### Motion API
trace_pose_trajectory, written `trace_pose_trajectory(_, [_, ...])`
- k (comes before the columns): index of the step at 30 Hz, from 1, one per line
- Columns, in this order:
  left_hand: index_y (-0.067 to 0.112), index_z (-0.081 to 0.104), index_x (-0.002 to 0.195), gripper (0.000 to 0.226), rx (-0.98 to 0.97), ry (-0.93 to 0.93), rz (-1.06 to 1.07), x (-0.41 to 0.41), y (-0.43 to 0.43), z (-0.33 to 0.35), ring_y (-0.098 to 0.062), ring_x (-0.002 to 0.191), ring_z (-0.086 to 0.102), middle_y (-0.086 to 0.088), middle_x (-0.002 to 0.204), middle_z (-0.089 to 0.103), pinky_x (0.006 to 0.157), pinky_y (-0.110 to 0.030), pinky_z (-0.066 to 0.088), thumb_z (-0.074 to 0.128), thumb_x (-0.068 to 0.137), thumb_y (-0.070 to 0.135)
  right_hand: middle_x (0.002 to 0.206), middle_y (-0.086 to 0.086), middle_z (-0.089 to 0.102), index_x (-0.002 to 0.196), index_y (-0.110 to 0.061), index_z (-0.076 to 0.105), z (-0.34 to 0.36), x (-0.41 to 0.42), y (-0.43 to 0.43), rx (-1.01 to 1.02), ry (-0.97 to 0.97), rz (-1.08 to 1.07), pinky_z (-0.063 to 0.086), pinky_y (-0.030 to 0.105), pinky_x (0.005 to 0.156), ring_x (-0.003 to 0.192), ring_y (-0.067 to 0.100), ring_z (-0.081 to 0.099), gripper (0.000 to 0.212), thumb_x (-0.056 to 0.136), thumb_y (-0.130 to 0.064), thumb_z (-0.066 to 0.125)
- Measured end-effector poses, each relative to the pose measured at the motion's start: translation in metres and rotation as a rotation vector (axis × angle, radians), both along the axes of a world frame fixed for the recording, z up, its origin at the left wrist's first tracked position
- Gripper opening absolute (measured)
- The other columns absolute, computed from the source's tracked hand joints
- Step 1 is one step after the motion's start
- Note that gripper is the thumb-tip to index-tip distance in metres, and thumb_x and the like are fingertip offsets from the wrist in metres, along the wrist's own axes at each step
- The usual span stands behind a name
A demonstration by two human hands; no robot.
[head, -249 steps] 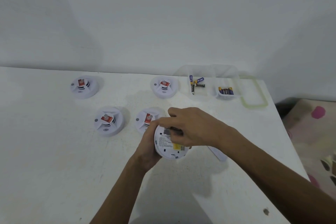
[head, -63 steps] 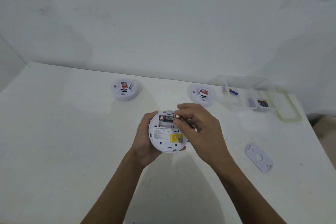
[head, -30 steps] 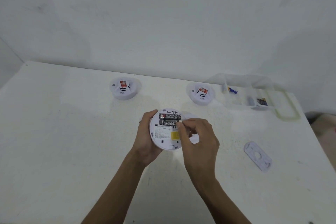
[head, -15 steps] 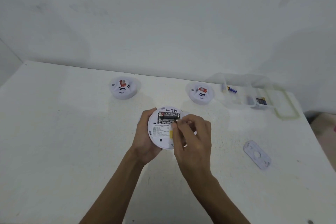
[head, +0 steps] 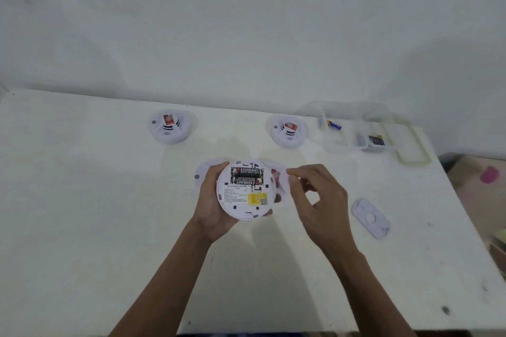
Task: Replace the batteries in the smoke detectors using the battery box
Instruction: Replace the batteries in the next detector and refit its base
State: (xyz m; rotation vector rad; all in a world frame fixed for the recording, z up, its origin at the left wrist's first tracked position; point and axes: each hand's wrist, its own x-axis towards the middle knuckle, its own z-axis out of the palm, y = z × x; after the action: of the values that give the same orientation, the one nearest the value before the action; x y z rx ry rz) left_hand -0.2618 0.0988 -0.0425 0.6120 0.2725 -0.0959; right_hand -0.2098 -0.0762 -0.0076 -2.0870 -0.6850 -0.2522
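My left hand (head: 211,201) grips the upturned smoke detector (head: 243,201), fingers clamped round its left rim, with two black batteries (head: 247,175) seated at its far edge. My right hand (head: 319,198) hovers just right of it, fingers (head: 299,172) loosely curled, apart from the detector. The clear battery box (head: 341,143) sits far right on the tabletop (head: 109,200).

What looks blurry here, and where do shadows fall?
Head view: fingertips of the right hand smear with motion; lettering on the batteries in the held smoke detector reads sharp; a soft shadow lies on the table between the forearms; the clear battery box nearly fades into white.
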Motion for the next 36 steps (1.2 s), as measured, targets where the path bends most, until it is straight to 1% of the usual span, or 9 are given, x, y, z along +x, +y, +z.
trace_pose_trajectory(5, [0.009,0.068,0.110,0.059,-0.021,-0.023,-0.177,0.004,-0.012,0.002,-0.044,0.102,0.060,-0.018,0.110,0.066,0.085,-0.048,0.047,0.029,0.085,0.046,0.094,-0.002,0.065,0.108,-0.017,0.065,-0.027,0.031,-0.058,-0.241,0.211,-0.219,0.050,0.022,0.069,0.076,0.008,0.061,0.019,0.090,-0.020,0.062])
trace_pose_trajectory(8, [0.007,0.059,0.123,0.061,-0.053,-0.053,-0.228,0.009,-0.022,-0.002,-0.045,0.105,0.058,-0.023,0.118,0.061,0.085,-0.047,0.050,0.037,0.083,0.047,0.113,0.006,0.059,0.126,-0.020,0.054,-0.046,0.051,-0.093,-0.589,0.347,-0.302,0.047,0.034,0.083,0.099,0.023,0.059,0.038,0.090,-0.030,0.059])
trace_pose_trajectory(10, [0.007,0.057,0.124,0.061,-0.064,-0.068,-0.250,0.012,-0.029,-0.003,-0.045,0.106,0.058,-0.024,0.121,0.058,0.086,-0.047,0.050,0.042,0.081,0.048,0.126,0.012,0.049,0.138,-0.021,0.040,-0.053,0.058,-0.109,-0.811,0.443,-0.307,0.044,0.042,0.091,0.115,0.033,0.047,0.050,0.092,-0.031,0.055])
trace_pose_trajectory(14, [0.008,0.059,0.123,0.061,-0.060,-0.081,-0.279,0.015,-0.042,-0.003,-0.044,0.108,0.058,-0.023,0.123,0.058,0.088,-0.047,0.049,0.055,0.077,0.049,0.128,0.020,0.043,0.148,-0.018,0.021,-0.062,0.064,-0.129,-0.988,0.487,-0.309,0.041,0.040,0.091,0.116,0.040,0.041,0.064,0.091,-0.020,0.051])
trace_pose_trajectory(20, [0.007,0.057,0.124,0.064,-0.069,-0.071,-0.264,0.015,-0.054,-0.002,-0.044,0.109,0.057,-0.024,0.124,0.057,0.088,-0.047,0.050,0.059,0.075,0.048,0.117,0.018,0.046,0.144,-0.009,0.025,-0.075,0.067,-0.140,-1.016,0.402,-0.330,0.042,0.037,0.084,0.103,0.036,0.047,0.063,0.088,-0.013,0.053])
trace_pose_trajectory(24, [0.007,0.057,0.123,0.064,-0.070,-0.076,-0.258,0.013,-0.059,0.000,-0.044,0.109,0.057,-0.024,0.124,0.057,0.088,-0.047,0.050,0.061,0.073,0.047,0.107,0.011,0.047,0.113,-0.006,0.049,-0.071,0.067,-0.140,-1.075,0.243,-0.431,0.035,0.031,0.070,0.096,0.030,0.047,0.035,0.083,-0.019,0.063])
trace_pose_trajectory(27, [0.007,0.057,0.124,0.065,-0.074,-0.076,-0.251,0.012,-0.062,0.001,-0.045,0.109,0.057,-0.025,0.124,0.057,0.088,-0.048,0.049,0.062,0.073,0.046,0.086,0.008,0.048,0.086,-0.008,0.048,-0.067,0.065,-0.138,-0.918,0.153,-0.430,0.032,0.031,0.064,0.083,0.028,0.046,0.013,0.084,-0.011,0.061])
trace_pose_trajectory(30, [0.007,0.057,0.124,0.064,-0.073,-0.077,-0.240,0.010,-0.062,0.001,-0.046,0.109,0.057,-0.026,0.124,0.057,0.088,-0.048,0.049,0.062,0.073,0.045,0.070,0.000,0.037,0.065,-0.016,0.033,-0.062,0.063,-0.130,-0.616,0.216,-0.342,0.025,0.028,0.057,0.071,0.023,0.038,0.034,0.087,-0.007,0.058])
trace_pose_trajectory(36, [0.009,0.062,0.120,0.063,-0.043,-0.074,-0.196,0.005,-0.058,0.003,-0.046,0.107,0.058,-0.024,0.121,0.059,0.087,-0.048,0.050,0.064,0.070,0.047,0.059,-0.001,0.031,0.064,-0.015,0.027,-0.022,0.044,-0.091,-0.162,0.394,-0.231,0.029,0.024,0.052,0.052,0.019,0.032,0.038,0.083,-0.010,0.060])
